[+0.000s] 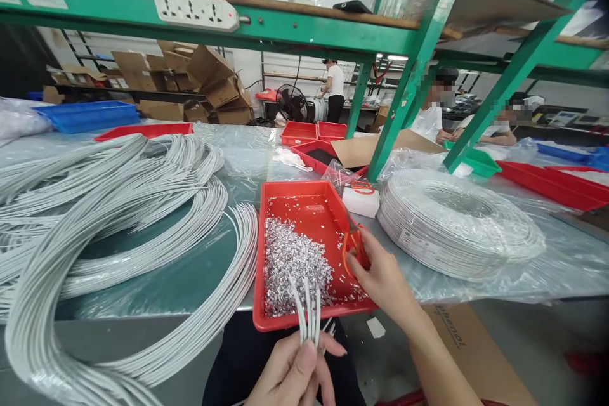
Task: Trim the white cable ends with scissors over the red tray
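Observation:
My left hand is closed around a small bunch of white cables, whose ends point up over the near edge of a red tray. Inside the tray lies a heap of small silvery foil scraps. My right hand grips orange-handled scissors at the tray's right rim, blades pointing up and away. The cable ends and the scissors are a hand's width apart.
Long loops of white cable cover the table on the left. A large coil of white cable sits at the right. A second pair of scissors lies behind the tray. Green shelf posts rise behind. Other people sit at far tables.

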A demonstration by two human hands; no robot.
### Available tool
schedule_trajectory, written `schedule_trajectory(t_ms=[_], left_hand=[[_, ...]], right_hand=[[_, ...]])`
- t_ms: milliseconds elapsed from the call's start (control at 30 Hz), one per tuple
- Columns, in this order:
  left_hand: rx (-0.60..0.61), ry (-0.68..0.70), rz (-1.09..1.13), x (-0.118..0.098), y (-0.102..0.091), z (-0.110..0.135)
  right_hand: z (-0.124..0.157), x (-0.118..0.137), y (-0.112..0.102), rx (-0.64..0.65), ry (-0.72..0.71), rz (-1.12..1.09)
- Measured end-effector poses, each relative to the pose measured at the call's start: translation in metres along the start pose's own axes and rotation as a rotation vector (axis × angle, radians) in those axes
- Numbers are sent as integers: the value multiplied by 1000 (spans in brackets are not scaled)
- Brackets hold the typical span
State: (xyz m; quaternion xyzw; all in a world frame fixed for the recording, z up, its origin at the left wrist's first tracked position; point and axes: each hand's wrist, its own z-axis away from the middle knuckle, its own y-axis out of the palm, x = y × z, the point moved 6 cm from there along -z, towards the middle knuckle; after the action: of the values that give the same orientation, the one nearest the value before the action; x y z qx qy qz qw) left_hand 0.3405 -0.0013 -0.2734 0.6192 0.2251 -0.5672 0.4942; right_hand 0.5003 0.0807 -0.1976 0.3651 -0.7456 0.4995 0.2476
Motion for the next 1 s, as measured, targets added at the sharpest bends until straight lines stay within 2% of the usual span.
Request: schedule_trajectory(t_ms=[100,167,200,300,400,533,633,800,900,1000], left_hand=[[-109,-57,-38,0,-7,-3],[-104,-80,-77,3,-5,-5],[-83,-88,-95,4,-3,-6],[-46,-93,-101,7,2,-7],[-72,-96,-37,2,2,-6],[-57,-122,-55,-6,1,-5],[4,-121,-110,-4,5,-6],[16,-49,6,3,10,-14],[36,34,147,-2,14,-19],[-75,98,209,-13,8,-19]], right_hand=[[13,11,4,149,-1,-320],[27,22,2,221,-24,-498],[34,27,-1,235,-54,-520],[51,33,-4,270,-135,-431],[62,29,1,287,-117,-368],[61,28,-4,163,-89,-417],[59,32,-3,221,-92,-373],[70,24,-2,204,-24,-356],[81,18,6,302,27,-330],[81,10,7,318,42,-323]])
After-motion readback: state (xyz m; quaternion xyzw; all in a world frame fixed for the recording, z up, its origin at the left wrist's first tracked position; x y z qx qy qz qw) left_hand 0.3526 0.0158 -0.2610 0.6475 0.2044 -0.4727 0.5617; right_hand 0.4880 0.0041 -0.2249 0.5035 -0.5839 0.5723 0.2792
